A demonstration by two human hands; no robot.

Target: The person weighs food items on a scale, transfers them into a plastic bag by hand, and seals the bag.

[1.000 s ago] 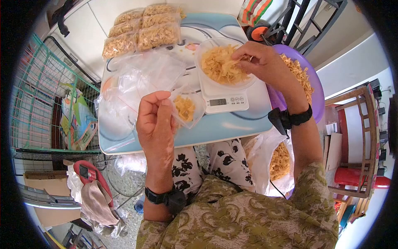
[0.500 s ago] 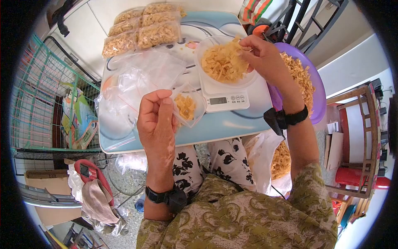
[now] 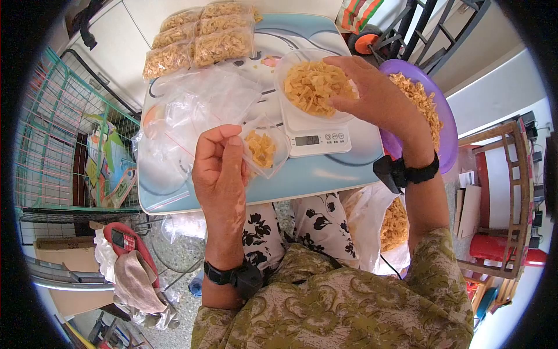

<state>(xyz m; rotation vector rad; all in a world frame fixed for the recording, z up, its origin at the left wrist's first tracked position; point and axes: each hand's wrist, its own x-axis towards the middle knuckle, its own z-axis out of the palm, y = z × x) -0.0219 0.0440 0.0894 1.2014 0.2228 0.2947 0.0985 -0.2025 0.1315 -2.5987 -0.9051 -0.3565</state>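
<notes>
My left hand [image 3: 218, 164] is closed, pinching the edge of a small clear plastic bag [image 3: 281, 143] that has some yellow dried flakes [image 3: 260, 150] inside. My right hand [image 3: 381, 96] reaches over the right side of a clear plastic bowl [image 3: 290, 59], thumb and fingers apart around the heap of yellow flakes [image 3: 315, 87]. The bowl stands on a white digital scale [image 3: 319, 145], whose display is lit with digits too small to read surely.
Several filled bags [image 3: 224, 46] lie at the table's back left, with loose clear bags [image 3: 197, 107] before them. A purple basin [image 3: 449, 154] of browner flakes stands at right. Another open bag of flakes [image 3: 394, 227] is below the table [image 3: 232, 196]. A green wire cage [image 3: 49, 151] stands left.
My right hand has gone from pinching flakes at the bowl to spreading over its right side, and the flakes it held are now down in the bowl. My left hand has stayed still.
</notes>
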